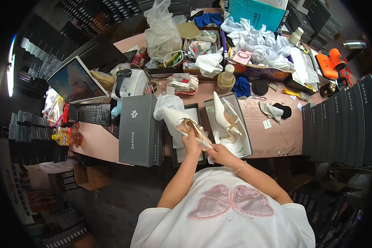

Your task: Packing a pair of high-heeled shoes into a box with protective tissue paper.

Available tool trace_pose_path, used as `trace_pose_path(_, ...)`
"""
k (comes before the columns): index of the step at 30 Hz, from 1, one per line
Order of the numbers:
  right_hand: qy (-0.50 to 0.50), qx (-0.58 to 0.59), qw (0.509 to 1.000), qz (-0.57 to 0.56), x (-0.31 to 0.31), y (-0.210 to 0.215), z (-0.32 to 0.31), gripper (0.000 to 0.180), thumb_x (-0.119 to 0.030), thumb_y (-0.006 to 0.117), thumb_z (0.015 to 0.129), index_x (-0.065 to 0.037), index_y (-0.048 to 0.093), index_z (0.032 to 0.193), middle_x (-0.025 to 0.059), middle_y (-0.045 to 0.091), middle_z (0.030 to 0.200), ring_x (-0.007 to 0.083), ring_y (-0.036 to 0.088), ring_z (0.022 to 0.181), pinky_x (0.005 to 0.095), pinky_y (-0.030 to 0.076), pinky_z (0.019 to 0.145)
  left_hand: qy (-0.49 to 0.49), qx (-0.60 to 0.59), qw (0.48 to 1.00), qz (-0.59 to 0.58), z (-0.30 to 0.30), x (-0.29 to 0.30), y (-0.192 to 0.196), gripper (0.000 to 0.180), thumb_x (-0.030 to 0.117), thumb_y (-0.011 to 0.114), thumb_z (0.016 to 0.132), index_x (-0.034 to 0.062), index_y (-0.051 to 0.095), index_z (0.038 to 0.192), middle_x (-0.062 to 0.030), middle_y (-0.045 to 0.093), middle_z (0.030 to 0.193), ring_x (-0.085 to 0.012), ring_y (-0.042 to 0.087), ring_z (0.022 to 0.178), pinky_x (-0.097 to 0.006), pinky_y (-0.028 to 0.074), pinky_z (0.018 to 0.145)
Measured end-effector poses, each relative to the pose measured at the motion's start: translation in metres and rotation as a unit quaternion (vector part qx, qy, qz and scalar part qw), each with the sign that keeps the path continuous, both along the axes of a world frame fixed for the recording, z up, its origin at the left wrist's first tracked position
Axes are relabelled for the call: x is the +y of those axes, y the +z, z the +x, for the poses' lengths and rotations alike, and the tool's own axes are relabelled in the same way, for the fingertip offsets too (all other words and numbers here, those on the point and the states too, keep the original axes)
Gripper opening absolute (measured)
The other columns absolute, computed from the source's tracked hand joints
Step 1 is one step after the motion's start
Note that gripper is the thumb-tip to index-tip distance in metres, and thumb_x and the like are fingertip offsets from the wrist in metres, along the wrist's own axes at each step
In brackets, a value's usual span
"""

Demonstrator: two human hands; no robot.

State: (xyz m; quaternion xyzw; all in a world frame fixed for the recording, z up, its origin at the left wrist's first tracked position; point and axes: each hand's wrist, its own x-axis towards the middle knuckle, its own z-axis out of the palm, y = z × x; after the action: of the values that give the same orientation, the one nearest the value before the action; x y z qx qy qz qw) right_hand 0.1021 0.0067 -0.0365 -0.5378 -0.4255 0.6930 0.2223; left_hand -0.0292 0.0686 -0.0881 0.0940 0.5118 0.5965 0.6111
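Note:
A white pointed-toe shoe (174,117) with thin gold straps is held in front of me, its toe pointing up and left. My left hand (191,145) is closed around its middle. My right hand (221,154) pinches the heel end, where a small white piece shows between the fingers; I cannot make out what that piece is. Under the held shoe lies an open grey box (197,111) with white tissue in it. To the right, another white shoe (220,112) with a gold bow strap rests in an open shoebox (244,124) on white paper.
Closed grey shoeboxes (130,128) stand at my left, near a keyboard (94,114) and monitor (77,80). A pump bottle (226,78) is behind the open boxes, with a bin of crumpled white paper (260,47) beyond. More shoeboxes (339,124) line the right side.

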Motion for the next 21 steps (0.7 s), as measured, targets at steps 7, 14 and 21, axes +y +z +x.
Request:
trace_pose_path(7,0.067,-0.037,0.993,0.085,0.004,0.004,0.012,0.039,-0.035,0.048,0.096,0.0,0.061,0.087,0.0059,0.059,0.067,0.0141,0.056,0.054,0.029,0.047,0.052,-0.166,0.022,0.986,-0.025,-0.019,-0.001,-0.008,0.028,0.016,0.061,0.089,0.0009,0.054,0.112,-0.0084,0.061,0.1,-0.0185,0.062,0.087,-0.033,0.051,0.076)
trace_pose_path(14,0.111,-0.123,0.979,0.117,0.043,-0.028,-0.009,0.047,-0.039,0.047,0.095,0.002,0.064,0.078,0.0097,0.062,0.063,0.018,0.061,0.054,0.0318,0.049,0.053,-0.3,0.28,0.902,-0.132,-0.073,-0.02,-0.011,0.027,0.027,0.055,0.089,0.0011,0.057,0.096,-0.0053,0.059,0.077,-0.012,0.058,0.061,-0.026,0.047,0.05)
trace_pose_path(21,0.222,-0.308,0.901,0.209,0.063,-0.033,-0.043,0.057,-0.052,0.054,0.085,0.002,0.069,0.076,0.0243,0.065,0.074,0.0397,0.065,0.073,0.0447,0.052,0.069,-0.394,0.295,0.862,-0.123,-0.067,-0.047,-0.018,0.024,0.022,0.052,0.091,0.0011,0.063,0.086,-0.0075,0.063,0.068,-0.0149,0.06,0.057,-0.027,0.05,0.053)
